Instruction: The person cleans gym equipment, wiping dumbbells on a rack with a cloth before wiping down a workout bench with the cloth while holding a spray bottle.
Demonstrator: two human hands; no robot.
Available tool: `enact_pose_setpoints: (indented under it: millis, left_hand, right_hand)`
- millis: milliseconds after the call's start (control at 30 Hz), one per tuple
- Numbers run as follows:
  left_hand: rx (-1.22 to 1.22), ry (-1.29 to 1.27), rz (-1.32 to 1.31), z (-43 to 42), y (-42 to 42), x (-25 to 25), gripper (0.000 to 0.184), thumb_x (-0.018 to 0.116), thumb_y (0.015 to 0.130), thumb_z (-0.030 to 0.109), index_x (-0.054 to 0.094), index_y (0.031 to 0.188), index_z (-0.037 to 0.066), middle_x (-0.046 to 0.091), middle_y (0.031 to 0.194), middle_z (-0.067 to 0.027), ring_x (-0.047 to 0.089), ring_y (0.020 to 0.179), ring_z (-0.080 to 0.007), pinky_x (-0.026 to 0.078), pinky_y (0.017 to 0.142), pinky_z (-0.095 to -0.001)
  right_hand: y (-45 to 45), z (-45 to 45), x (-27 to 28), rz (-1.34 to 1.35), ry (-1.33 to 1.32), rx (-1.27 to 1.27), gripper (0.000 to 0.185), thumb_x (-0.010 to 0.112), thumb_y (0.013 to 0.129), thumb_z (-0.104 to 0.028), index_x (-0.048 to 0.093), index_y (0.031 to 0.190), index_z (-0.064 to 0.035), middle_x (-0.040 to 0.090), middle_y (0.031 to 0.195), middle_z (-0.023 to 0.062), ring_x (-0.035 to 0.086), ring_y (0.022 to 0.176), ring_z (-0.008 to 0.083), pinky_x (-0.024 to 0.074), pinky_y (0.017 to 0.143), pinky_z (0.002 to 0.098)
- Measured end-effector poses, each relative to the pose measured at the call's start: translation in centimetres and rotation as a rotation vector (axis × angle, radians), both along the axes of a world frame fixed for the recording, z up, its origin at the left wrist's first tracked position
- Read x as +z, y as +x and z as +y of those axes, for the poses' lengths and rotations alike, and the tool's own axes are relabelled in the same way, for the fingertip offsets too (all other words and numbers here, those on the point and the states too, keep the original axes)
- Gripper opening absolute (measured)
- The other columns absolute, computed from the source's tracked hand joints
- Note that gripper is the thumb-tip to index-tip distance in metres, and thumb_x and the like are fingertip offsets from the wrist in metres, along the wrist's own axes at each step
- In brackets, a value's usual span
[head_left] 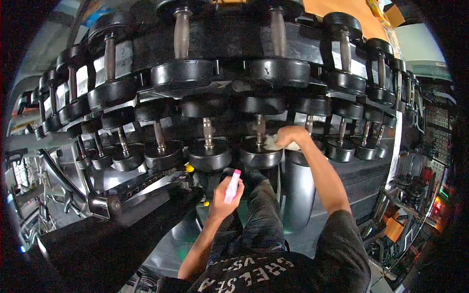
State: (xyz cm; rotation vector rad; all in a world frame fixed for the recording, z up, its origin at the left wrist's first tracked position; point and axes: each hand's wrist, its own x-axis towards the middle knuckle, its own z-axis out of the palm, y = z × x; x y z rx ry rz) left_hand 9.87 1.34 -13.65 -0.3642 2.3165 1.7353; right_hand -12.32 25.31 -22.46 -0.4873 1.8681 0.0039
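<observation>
My left hand (227,196) is wrapped round a white bottle with a pink top (232,187), held upright in front of my body. Farther right, my right hand (292,136) grips a pale cloth (271,143). Part of that cloth lies against the inner face of a black dumbbell's near head (261,155) on the lower row, beside its metal handle (261,126). Just left sits another black dumbbell (210,156), which neither hand touches. My fingers hide part of the cloth.
An upper row of larger dumbbells (181,74) runs across the rack above the lower row. A black padded bench (122,229) is at the lower left. Weight plates (414,188) and gym equipment stand at the right.
</observation>
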Motion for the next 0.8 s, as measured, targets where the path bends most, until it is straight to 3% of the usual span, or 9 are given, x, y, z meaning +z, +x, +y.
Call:
enact_pose_setpoints:
  millis: [67,133,200,267,467,600,667,733,800]
  left_hand:
    - [0.027,0.045,0.078,0.2,-0.4,0.6,0.01,0.067,0.083,0.002,0.061,0.091,0.003,0.06,0.075,-0.0053,0.059,0.067,-0.0113,0.047,0.059,-0.0263]
    - [0.054,0.1,0.159,0.6,-0.6,0.8,0.011,0.068,0.082,0.001,0.061,0.09,0.004,0.054,0.068,-0.0011,0.052,0.058,-0.0064,0.042,0.052,-0.0235]
    - [0.005,0.072,0.162,0.3,-0.5,0.7,0.012,0.068,0.082,0.0,0.062,0.092,0.005,0.053,0.068,-0.0006,0.05,0.057,-0.0066,0.041,0.053,-0.0236]
    - [-0.005,0.106,0.143,-0.1,-0.2,0.2,0.013,0.068,0.082,0.0,0.062,0.093,0.005,0.053,0.068,0.0004,0.049,0.057,-0.0064,0.041,0.053,-0.0234]
    - [0.005,0.105,0.105,-1.5,0.8,-0.1,0.011,0.067,0.085,0.005,0.061,0.094,0.006,0.053,0.069,0.0019,0.049,0.058,-0.0062,0.041,0.054,-0.0238]
    - [0.008,0.09,0.059,-2.8,1.3,-0.2,0.01,0.067,0.086,0.007,0.06,0.094,0.006,0.055,0.072,0.0002,0.049,0.058,-0.0088,0.042,0.054,-0.0253]
    - [-0.017,0.044,0.047,-3.1,1.6,-0.5,0.011,0.067,0.086,0.007,0.059,0.093,0.006,0.055,0.073,-0.0003,0.05,0.058,-0.0095,0.043,0.054,-0.0257]
    - [-0.034,0.005,0.126,-3.1,1.5,-0.6,0.011,0.067,0.086,0.006,0.058,0.093,0.006,0.056,0.073,-0.0004,0.05,0.058,-0.0091,0.043,0.054,-0.0256]
    - [-0.019,0.043,0.121,-2.9,1.6,-0.7,0.012,0.067,0.085,0.006,0.058,0.093,0.006,0.057,0.073,-0.0005,0.051,0.058,-0.0087,0.043,0.055,-0.0254]
  right_hand:
    - [0.0,2.5,-4.0,0.146,0.064,-0.02,0.046,0.055,0.075,-0.04,0.069,0.094,-0.0004,0.067,0.099,0.0222,0.065,0.09,0.038,0.0503,0.078,0.0464]
    - [0.2,0.4,-3.6,0.31,0.078,-0.32,0.044,0.051,0.078,-0.038,0.07,0.091,-0.0009,0.066,0.102,0.0222,0.064,0.095,0.0396,0.0503,0.081,0.0463]
    - [1.2,0.4,-6.5,0.117,-0.168,-0.137,0.041,0.045,0.086,-0.029,0.065,0.098,0.0039,0.064,0.11,0.0249,0.061,0.103,0.0407,0.0487,0.086,0.0478]
    - [3.9,0.3,-10.4,0.11,-0.143,-0.328,0.037,0.047,0.084,-0.022,0.062,0.102,0.0069,0.062,0.112,0.0271,0.059,0.107,0.0405,0.0476,0.089,0.0466]
    - [4.6,0.9,-6.5,0.229,-0.215,-0.222,0.036,0.051,0.077,-0.015,0.062,0.103,0.0081,0.062,0.109,0.028,0.059,0.105,0.0407,0.0481,0.089,0.0456]
    - [1.5,-2.8,4.5,-0.047,-0.166,-0.046,0.035,0.052,0.077,-0.017,0.064,0.102,0.004,0.064,0.106,0.0266,0.062,0.096,0.043,0.0503,0.082,0.0473]
    - [1.3,-2.8,3.0,-0.048,-0.176,0.007,0.033,0.053,0.076,-0.019,0.065,0.096,0.0039,0.065,0.1,0.0281,0.063,0.096,0.0422,0.0505,0.082,0.0468]
    - [1.2,-4.8,2.7,0.118,-0.436,-0.203,0.032,0.053,0.077,-0.02,0.065,0.091,0.0066,0.064,0.093,0.0302,0.063,0.094,0.042,0.0505,0.08,0.047]
    - [1.6,-8.3,2.2,0.267,-0.396,-0.313,0.035,0.054,0.074,-0.021,0.066,0.092,0.0061,0.066,0.093,0.0283,0.066,0.087,0.0416,0.0536,0.076,0.0435]
